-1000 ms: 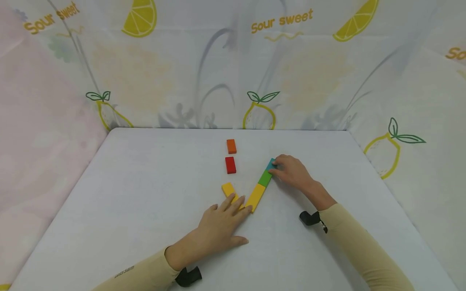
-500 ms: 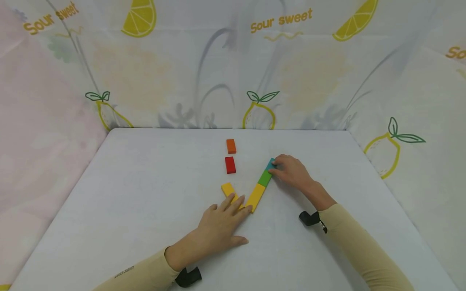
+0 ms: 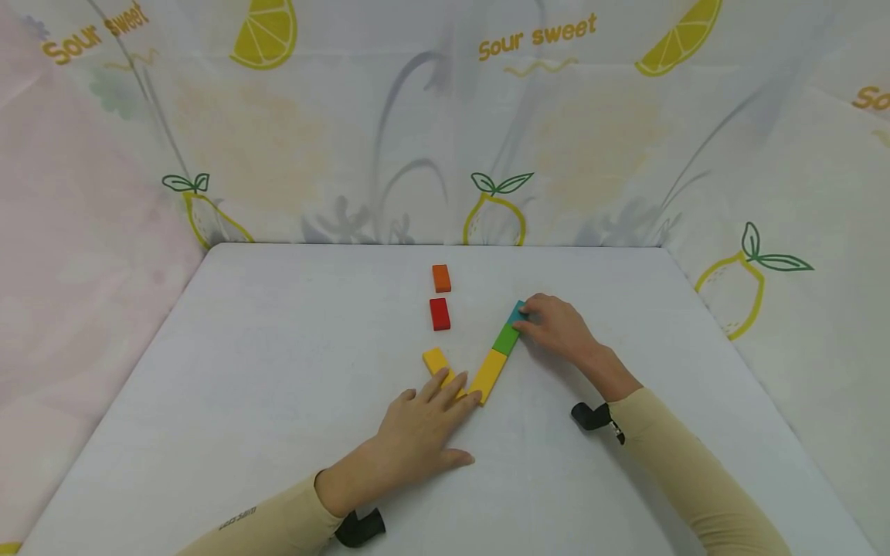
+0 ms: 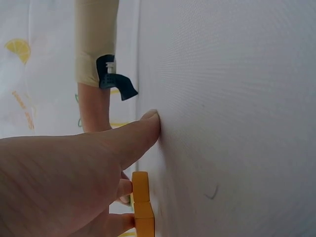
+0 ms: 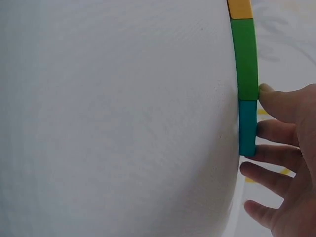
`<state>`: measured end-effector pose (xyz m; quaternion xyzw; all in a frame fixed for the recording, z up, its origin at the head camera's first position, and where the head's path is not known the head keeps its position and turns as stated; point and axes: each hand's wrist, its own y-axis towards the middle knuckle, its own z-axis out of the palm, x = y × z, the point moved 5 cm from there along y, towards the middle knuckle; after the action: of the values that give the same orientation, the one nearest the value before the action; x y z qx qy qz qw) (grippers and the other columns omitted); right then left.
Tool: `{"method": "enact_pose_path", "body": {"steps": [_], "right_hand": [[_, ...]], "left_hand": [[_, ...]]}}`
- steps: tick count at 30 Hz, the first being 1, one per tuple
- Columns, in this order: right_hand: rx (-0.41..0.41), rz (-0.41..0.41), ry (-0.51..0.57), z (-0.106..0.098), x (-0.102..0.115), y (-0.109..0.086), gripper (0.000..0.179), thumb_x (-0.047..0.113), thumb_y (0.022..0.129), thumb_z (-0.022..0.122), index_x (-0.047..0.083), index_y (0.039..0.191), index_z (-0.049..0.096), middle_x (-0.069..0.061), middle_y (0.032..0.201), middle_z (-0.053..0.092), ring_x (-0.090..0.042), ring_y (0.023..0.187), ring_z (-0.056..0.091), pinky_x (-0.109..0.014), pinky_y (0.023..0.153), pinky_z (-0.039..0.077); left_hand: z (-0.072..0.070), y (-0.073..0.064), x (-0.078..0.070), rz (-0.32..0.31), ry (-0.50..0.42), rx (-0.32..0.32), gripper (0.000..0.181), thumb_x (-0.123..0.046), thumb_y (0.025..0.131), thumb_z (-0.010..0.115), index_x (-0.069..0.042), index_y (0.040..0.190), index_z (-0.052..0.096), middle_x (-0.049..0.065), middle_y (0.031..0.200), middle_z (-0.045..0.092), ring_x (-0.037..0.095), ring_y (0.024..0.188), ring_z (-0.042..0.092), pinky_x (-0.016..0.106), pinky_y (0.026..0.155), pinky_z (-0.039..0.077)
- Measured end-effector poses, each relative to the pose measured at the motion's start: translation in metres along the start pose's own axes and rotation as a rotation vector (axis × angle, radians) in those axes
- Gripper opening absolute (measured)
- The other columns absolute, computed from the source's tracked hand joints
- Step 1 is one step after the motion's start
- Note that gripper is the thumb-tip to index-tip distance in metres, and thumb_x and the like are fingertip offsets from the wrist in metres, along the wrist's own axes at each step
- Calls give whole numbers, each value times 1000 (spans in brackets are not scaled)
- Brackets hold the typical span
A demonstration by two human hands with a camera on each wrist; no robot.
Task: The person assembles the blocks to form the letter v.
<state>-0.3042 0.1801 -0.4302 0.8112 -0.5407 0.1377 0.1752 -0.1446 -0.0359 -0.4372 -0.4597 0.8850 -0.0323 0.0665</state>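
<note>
My left hand (image 3: 417, 436) lies with spread fingers over the near ends of a yellow block (image 3: 435, 359) and a yellow strip (image 3: 490, 371), which meet in a V. Fingertips touch them; part of the left yellow piece is hidden. In the left wrist view, yellow blocks (image 4: 140, 186) show under the fingers, thumb on the table. A green block (image 5: 245, 59) and a blue block (image 5: 248, 127) continue the right arm of the V, end to end. My right hand (image 3: 559, 328) touches these two: thumb at the green block, fingers on the blue block and at its far end.
A red block (image 3: 439, 314) and an orange block (image 3: 441, 278) lie apart, farther back on the white table (image 3: 278, 347). Behind the table hangs a lemon-print cloth (image 3: 348, 139). Black wrist mounts (image 3: 589, 417) sit at both sleeves.
</note>
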Motion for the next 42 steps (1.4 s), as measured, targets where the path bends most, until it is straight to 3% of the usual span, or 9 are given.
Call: {"method": "enact_pose_path", "body": {"steps": [17, 27, 42], "right_hand": [[7, 16, -9, 0, 0, -1, 31, 28, 91, 72, 4, 110, 71, -12, 118, 69, -32, 114, 64, -47, 96, 51], [6, 8, 6, 0, 1, -1, 32, 27, 90, 73, 4, 111, 72, -12, 117, 70, -32, 113, 65, -47, 95, 52], [5, 10, 5, 0, -1, -2, 32, 28, 90, 73, 4, 110, 72, -11, 115, 70, -31, 112, 65, -46, 95, 52]], "left_hand": [[0, 0, 0, 2, 6, -7, 83, -69, 85, 59, -32, 155, 33, 0, 165, 28, 28, 152, 26, 52, 99, 48], [0, 0, 0, 13, 9, -7, 84, -70, 85, 59, -31, 155, 33, 2, 165, 27, 30, 154, 21, 59, 114, 34], [-2, 1, 0, 46, 18, -49, 85, -70, 85, 59, -32, 155, 32, 2, 164, 29, 32, 153, 24, 60, 112, 35]]}}
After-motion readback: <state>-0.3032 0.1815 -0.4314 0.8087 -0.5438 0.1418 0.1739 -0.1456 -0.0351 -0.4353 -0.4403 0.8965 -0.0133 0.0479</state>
